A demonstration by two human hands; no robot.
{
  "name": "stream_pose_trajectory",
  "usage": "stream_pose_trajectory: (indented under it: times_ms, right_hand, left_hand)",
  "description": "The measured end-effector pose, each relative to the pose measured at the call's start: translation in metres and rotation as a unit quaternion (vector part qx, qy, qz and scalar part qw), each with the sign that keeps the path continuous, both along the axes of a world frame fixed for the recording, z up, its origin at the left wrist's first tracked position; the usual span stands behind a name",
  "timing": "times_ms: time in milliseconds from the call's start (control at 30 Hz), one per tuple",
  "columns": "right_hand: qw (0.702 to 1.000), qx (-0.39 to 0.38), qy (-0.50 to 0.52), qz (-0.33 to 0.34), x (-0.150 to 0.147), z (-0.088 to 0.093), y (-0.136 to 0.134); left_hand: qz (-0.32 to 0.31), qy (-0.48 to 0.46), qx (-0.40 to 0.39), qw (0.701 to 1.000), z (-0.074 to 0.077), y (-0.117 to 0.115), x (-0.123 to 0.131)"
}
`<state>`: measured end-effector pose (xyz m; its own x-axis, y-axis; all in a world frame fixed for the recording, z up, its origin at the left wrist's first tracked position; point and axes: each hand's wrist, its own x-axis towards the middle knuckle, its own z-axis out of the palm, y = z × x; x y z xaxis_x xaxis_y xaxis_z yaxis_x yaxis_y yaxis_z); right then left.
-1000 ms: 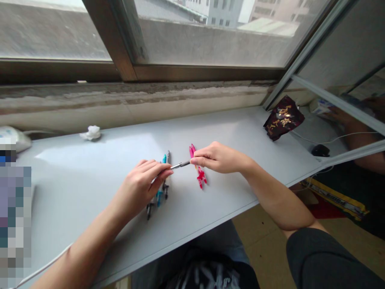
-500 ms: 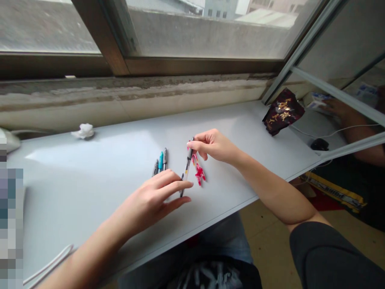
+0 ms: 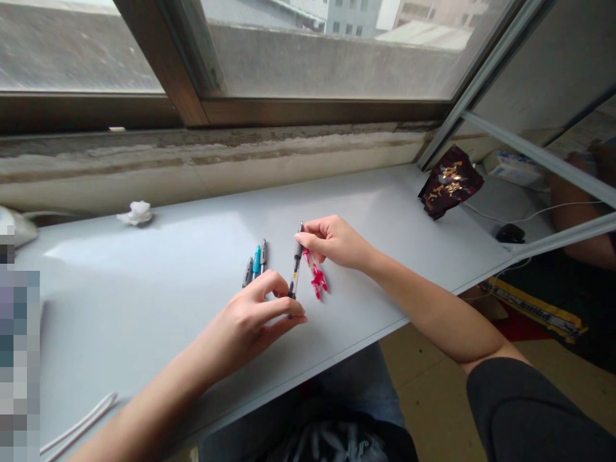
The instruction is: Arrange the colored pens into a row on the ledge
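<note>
A slim pen [image 3: 295,263] with a dark grip and a clear barrel stands tilted over the desk between my hands. My right hand [image 3: 332,240] pinches its upper end between thumb and fingers. Around its lower end close the fingertips of my left hand [image 3: 262,308], which partly hide that end. Just beyond my left hand lie two grey pens [image 3: 263,252] and a teal pen [image 3: 256,260] side by side, their near ends covered by the hand. Pink-red pens [image 3: 317,280] lie close together to the right of the held pen.
The pens lie on a pale desk [image 3: 192,256] below a window. Crumpled white tissue [image 3: 136,213] sits at the back left, and a dark purple packet [image 3: 451,182] at the back right. Beyond a metal frame are a black mouse [image 3: 511,233] and another person's arm [image 3: 577,205].
My left fingers have closed in on the pen's lower end. My right hand, still pinching the top, has shifted slightly left and down. The other pens stay put.
</note>
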<state>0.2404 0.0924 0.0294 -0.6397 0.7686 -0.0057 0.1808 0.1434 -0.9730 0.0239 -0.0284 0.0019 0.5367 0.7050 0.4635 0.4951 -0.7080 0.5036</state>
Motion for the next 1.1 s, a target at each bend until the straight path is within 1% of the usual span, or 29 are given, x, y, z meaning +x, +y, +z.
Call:
stream_pose_trajectory:
  times_ms: [100,200,300,400,533,667,867,933,1033,1100]
  right_hand:
    - [1.000,0.013,0.005,-0.008,0.001,0.001,0.001]
    - [1.000,0.023,0.009,-0.009,0.001,0.002,0.001]
    - [1.000,0.026,0.007,0.011,0.001,0.003,-0.001]
    - [0.999,0.036,-0.004,0.025,-0.001,0.003,-0.003]
    - [0.997,0.066,-0.017,0.022,-0.001,0.001,-0.001]
    - [0.997,0.070,-0.040,0.021,-0.002,-0.001,0.000]
    - [0.989,0.117,-0.088,0.001,0.003,0.001,0.003]
    - [0.989,0.112,-0.098,-0.002,0.002,0.000,0.003]
    - [0.989,0.101,-0.111,0.013,-0.002,-0.004,0.001]
    - [0.988,0.109,-0.111,0.018,-0.006,-0.007,-0.002]
  left_hand:
    - [0.002,-0.008,-0.035,0.999,-0.005,0.000,0.000]
    - [0.009,-0.007,-0.024,1.000,-0.005,0.002,0.002]
    - [0.005,0.015,-0.010,1.000,-0.004,0.005,0.004]
    - [-0.001,0.031,-0.018,0.999,-0.002,0.006,0.004]
    - [-0.002,0.032,-0.034,0.999,0.000,0.008,0.003]
    - [-0.003,0.030,-0.030,0.999,-0.001,0.008,0.002]
    - [0.005,0.042,-0.078,0.996,-0.003,0.010,-0.001]
    - [0.009,0.040,-0.077,0.996,-0.003,0.012,-0.001]
    - [-0.001,0.039,-0.084,0.996,-0.002,0.013,0.000]
    - [-0.010,0.038,-0.087,0.995,-0.001,0.013,0.001]
